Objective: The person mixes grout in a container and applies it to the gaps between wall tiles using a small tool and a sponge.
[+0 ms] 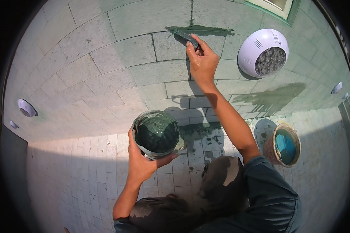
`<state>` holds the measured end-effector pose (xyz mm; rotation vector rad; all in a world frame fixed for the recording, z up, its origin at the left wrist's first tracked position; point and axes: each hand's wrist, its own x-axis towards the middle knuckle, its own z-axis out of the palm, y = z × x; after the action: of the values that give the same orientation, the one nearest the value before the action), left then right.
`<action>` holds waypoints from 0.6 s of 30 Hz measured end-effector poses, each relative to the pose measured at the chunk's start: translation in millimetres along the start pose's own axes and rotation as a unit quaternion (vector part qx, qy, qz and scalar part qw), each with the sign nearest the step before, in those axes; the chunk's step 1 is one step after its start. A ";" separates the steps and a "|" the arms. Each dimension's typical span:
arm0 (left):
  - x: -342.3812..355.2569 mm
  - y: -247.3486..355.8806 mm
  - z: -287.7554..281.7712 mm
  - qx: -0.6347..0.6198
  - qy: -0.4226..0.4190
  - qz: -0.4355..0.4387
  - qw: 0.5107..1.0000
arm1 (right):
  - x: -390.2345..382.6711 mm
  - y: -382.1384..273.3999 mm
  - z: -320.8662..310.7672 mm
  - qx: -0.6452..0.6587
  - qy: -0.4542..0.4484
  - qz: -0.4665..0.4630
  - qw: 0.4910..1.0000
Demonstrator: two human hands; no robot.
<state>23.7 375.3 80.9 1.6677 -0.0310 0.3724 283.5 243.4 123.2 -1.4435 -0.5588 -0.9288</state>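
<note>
While left hand (143, 167) clasps it, cup (154, 155): green paste (159, 134)
Bucket (271, 150): blue item (284, 145)
Right hand (204, 62): fingers clamped on tool (186, 37)
Light (263, 53): rim apart from tool

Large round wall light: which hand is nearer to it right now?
Right. The right hand is left of the large wall light; the left hand is farther off, lower left, holding the pot.

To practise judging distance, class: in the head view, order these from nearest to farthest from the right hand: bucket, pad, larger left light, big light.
From the right hand:
1. Pad: in its fingers, against the wall.
2. Big light: right, on the wall.
3. Bucket: lower right, on the floor.
4. Larger left light: far left.
</note>
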 end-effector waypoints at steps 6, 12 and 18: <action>0.6 0.0 0.2 -0.003 0.014 0.007 1.000 | -11.1 -18.5 -28.0 0.058 -0.031 0.091 0.994; 7.3 -8.2 4.3 0.015 -0.009 -0.006 1.000 | -17.8 -41.9 -75.7 0.023 -0.196 0.079 0.977; 17.4 -23.0 16.9 0.072 -0.034 -0.020 0.997 | -19.6 -74.9 -114.0 0.017 -0.465 0.042 0.884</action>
<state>49.4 365.5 61.9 1.8196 -0.0220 0.2929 188.7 144.7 140.2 -1.8264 -1.1889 -0.0869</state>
